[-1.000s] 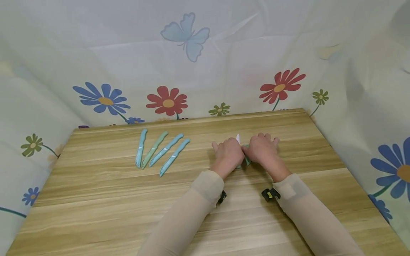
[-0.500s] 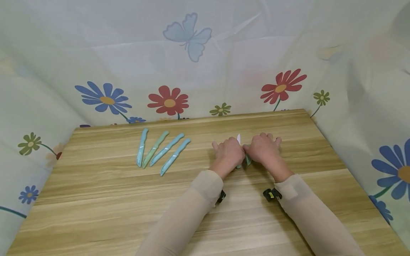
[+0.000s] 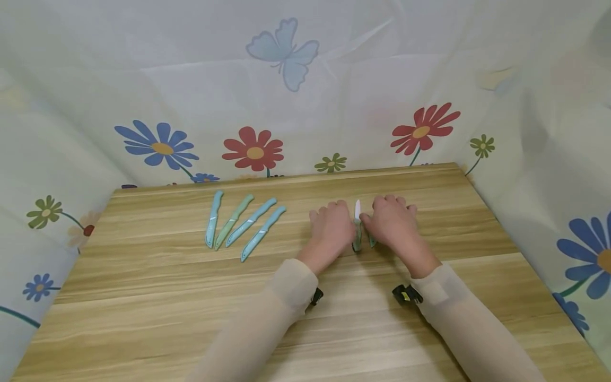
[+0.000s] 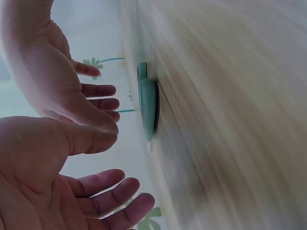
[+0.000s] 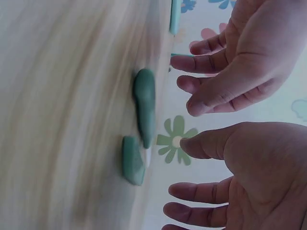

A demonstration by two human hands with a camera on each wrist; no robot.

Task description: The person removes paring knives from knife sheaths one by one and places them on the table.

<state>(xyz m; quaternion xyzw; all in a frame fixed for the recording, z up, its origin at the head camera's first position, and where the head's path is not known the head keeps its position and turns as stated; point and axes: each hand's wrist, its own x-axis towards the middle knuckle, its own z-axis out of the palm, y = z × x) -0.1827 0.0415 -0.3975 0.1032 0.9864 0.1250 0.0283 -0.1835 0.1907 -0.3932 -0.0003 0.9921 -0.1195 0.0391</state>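
A small knife with a green handle (image 3: pixel 357 241) lies on the table between the hands, its pale blade (image 3: pixel 358 208) bare and pointing away from the person. Just right of it lies its green sheath (image 5: pixel 131 160), partly covered by the right hand in the head view. The left hand (image 3: pixel 329 228) is close beside the knife's left side, fingers loose, holding nothing. On the other side, the right hand (image 3: pixel 392 220) hovers by the sheath, its fingers relaxed and nothing between them. Both wrist views show a gap between the hands and the knife handle (image 4: pixel 150 108).
Several sheathed knives fan out at the left of the wooden table (image 3: pixel 191 307): a blue one (image 3: pixel 213 220), a green one (image 3: pixel 234 222) and more blue ones (image 3: pixel 262 233). A flower-printed curtain (image 3: pixel 191 79) encloses the table's back and sides.
The left hand has moved left, away from the knife, uncovering its handle. The right hand has barely shifted. Knife and sheath lie about where they were.
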